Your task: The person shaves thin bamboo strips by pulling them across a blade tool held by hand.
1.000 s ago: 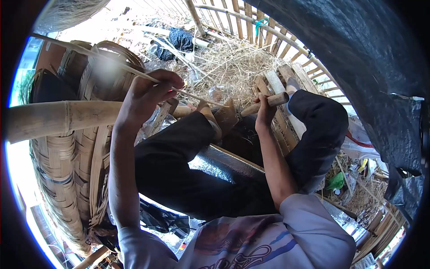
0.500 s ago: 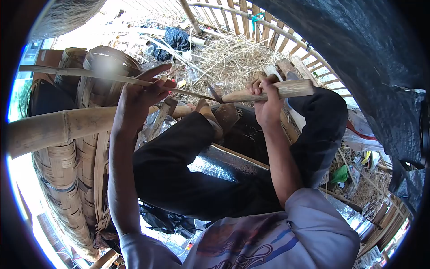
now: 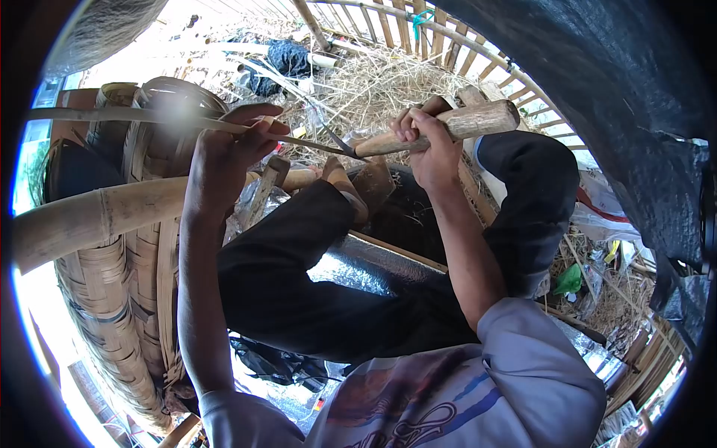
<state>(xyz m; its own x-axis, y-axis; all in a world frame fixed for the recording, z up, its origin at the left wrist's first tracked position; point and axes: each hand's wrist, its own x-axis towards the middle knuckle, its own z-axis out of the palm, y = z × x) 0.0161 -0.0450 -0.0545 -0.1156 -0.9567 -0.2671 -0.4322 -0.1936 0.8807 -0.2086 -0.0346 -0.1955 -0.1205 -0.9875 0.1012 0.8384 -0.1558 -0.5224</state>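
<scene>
A long, thin bamboo strip [image 3: 149, 115] runs from the far left across to the knife. My left hand [image 3: 233, 149] is closed around it, pinching it between thumb and fingers. In my right hand [image 3: 429, 142] is a knife with a thick, pale wooden handle [image 3: 482, 122]; the fingers wrap the handle near the blade. The short dark blade [image 3: 343, 146] meets the strip near its right end. Whether it cuts into the strip or only rests against it, I cannot tell.
A thick bamboo pole [image 3: 112, 213] crosses the left side over woven bamboo rolls [image 3: 104, 299]. An upright wooden piece [image 3: 267, 190] stands below my left hand. Straw and shavings [image 3: 381, 86] cover the ground ahead, before a slatted fence [image 3: 448, 45]. Dark sheeting [image 3: 612, 97] hangs at the right.
My right hand and the knife have shifted left and slightly upward, bringing the blade closer to my left hand. The left hand keeps its grip on the strip, moving only slightly.
</scene>
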